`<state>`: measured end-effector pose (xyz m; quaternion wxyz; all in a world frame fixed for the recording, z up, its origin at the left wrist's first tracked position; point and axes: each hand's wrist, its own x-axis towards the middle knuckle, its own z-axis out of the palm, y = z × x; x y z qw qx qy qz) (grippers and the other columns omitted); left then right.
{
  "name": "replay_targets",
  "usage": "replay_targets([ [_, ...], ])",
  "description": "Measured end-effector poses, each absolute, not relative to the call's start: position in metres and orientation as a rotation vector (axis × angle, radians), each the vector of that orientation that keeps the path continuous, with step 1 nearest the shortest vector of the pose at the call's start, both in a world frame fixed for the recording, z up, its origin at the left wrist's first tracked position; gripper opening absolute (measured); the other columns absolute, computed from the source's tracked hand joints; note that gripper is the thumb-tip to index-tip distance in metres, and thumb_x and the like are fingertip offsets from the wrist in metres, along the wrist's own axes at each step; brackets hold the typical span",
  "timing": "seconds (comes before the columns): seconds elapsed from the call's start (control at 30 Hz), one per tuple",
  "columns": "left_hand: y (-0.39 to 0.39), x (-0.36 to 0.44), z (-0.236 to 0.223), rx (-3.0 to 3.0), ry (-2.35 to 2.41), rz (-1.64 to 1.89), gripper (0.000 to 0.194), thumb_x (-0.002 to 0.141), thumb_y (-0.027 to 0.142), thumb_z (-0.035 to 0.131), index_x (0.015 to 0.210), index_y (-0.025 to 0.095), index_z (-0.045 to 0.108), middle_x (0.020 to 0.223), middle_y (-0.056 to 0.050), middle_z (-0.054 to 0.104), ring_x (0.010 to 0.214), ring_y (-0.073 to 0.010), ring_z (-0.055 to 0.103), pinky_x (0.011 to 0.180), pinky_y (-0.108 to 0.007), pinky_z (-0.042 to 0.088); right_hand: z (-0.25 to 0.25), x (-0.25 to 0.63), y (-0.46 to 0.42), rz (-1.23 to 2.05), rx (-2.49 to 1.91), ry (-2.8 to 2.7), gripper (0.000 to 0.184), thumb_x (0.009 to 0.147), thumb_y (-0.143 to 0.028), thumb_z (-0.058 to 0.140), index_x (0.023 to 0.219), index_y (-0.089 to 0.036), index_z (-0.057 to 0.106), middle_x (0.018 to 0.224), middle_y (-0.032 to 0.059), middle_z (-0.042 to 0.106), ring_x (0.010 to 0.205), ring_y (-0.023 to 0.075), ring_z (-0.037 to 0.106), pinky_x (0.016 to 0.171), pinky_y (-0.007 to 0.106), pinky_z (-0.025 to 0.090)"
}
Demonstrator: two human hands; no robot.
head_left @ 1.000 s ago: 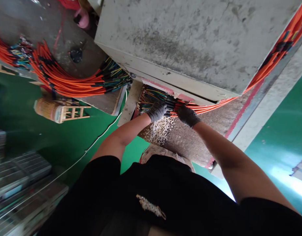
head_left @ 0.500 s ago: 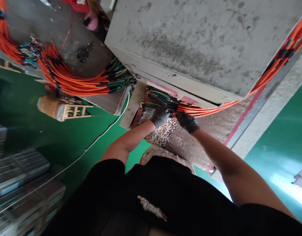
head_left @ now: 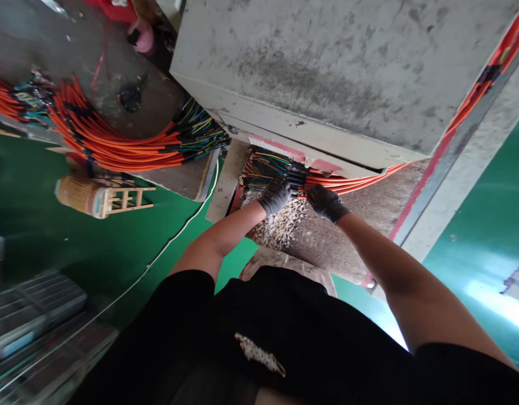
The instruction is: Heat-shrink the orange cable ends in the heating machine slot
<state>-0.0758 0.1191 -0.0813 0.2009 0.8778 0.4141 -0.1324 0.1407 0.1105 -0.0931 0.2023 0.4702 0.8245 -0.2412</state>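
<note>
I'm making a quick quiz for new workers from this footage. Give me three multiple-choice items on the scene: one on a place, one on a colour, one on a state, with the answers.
1. Where is the left hand?
A. On the grey concrete slab
B. At the fanned thin coloured wires
C. On the green floor

2. What colour are the thick cable sheaths beside the right hand?
A. Blue
B. White
C. Orange

3. What covers the right hand?
A. A dark work glove
B. Nothing, it is uncovered
C. A plastic bag

Answers:
1. B, since the left hand sits against the wires where they fan out.
2. C, since the sheaths running past that hand are bright orange.
3. A, since dark fabric covers its fingers and palm.
</note>
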Motion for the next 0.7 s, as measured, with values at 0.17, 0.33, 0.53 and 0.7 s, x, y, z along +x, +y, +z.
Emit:
replay_targets([
  [0.17,0.120,-0.073,-0.080,2.495,1.152,-0.475,0.035,0.105,0.011,0.043,0.113,0.009,0.076,0.113,-0.023,0.073,0.110,-0.0360,0.064,0.091,-0.048,0.045,-0.098,0.138,0.109,-0.705,1.356,2.301,0.050,0.110,-0.027,0.032,0.140,-0.007,0.067,0.134,0.0239,0.069,0.116,0.0316,0.060,0.087,0.038,0.050],
  [0.33,0.115,-0.081,-0.072,2.414,1.227,-0.408,0.037,0.111,0.027,0.044,0.125,0.010,0.074,0.125,-0.022,0.072,0.115,-0.0355,0.066,0.093,-0.047,0.048,-0.102,0.145,0.103,-0.684,1.468,2.407,0.044,0.104,-0.018,0.039,0.134,-0.009,0.070,0.127,0.0218,0.072,0.113,0.0321,0.063,0.092,0.045,0.053],
  [0.53,0.085,-0.150,-0.049,2.332,1.416,-0.319,0.029,0.104,0.022,0.053,0.114,0.016,0.080,0.120,-0.018,0.077,0.112,-0.0307,0.069,0.098,-0.046,0.051,-0.107,0.176,0.078,-0.660,1.790,2.399,0.033,0.098,-0.016,0.045,0.115,-0.012,0.073,0.106,0.0193,0.075,0.097,0.0310,0.068,0.086,0.044,0.056],
  [0.7,0.037,-0.221,-0.037,1.979,1.719,-0.471,0.035,0.105,0.033,0.054,0.119,0.017,0.082,0.115,-0.016,0.079,0.111,-0.0299,0.073,0.099,-0.043,0.053,-0.109,0.170,0.058,-0.871,1.864,2.417,0.031,0.098,-0.020,0.046,0.107,-0.017,0.075,0.107,0.0163,0.079,0.097,0.0287,0.071,0.088,0.040,0.059],
])
